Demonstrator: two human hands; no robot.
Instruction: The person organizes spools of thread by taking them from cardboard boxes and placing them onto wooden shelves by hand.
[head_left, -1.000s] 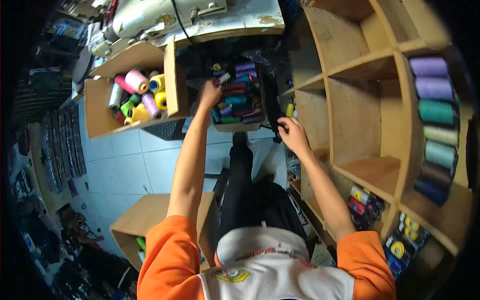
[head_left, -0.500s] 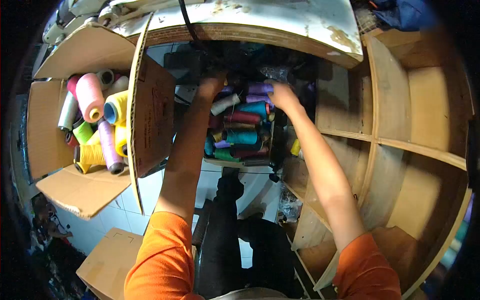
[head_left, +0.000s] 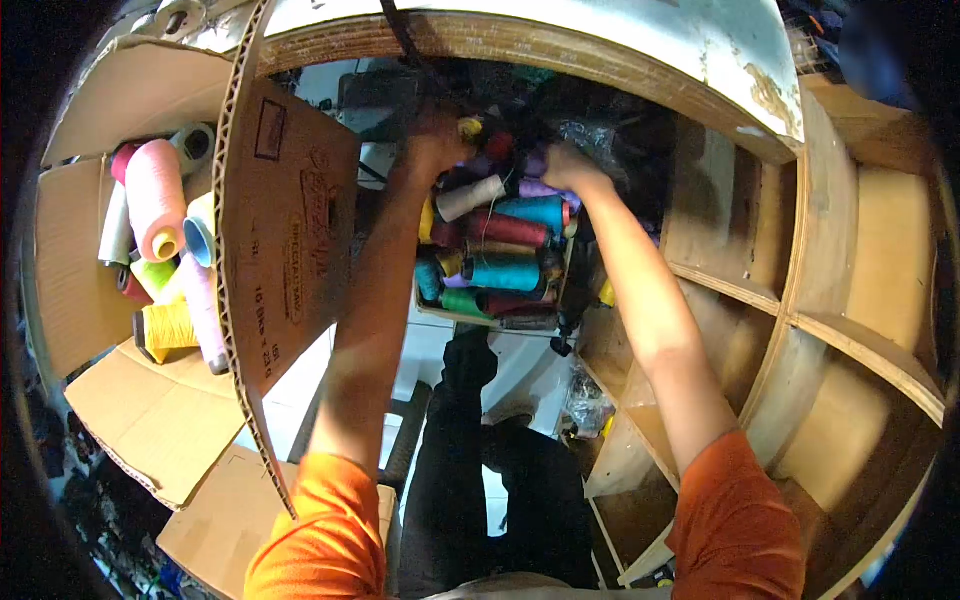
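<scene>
A box of thread spools [head_left: 497, 321] stands on the floor below the bench, filled with teal, maroon, green, purple and grey spools. At its far left, my left hand [head_left: 435, 148] curls against a thread spool with a yellow end [head_left: 470, 129]; shadow hides part of its fingers. My right hand [head_left: 572, 168] is closed at the end of a purple thread spool [head_left: 536, 162] at the far right, its fingertips partly hidden. Between the hands and nearer to me lies a grey thread spool [head_left: 471, 198], with a teal spool [head_left: 531, 212] beside it.
An open cardboard box [head_left: 290, 230] on the left holds pink, yellow, purple and green spools. Wooden shelves [head_left: 790, 290] stand on the right. A worn bench edge [head_left: 520, 45] overhangs the far side. Another carton [head_left: 215, 520] sits at lower left.
My view has shifted, and the left carton looks larger and closer. Both hands have stayed at the box's far end; the yellow spool end and a red spool show more between them.
</scene>
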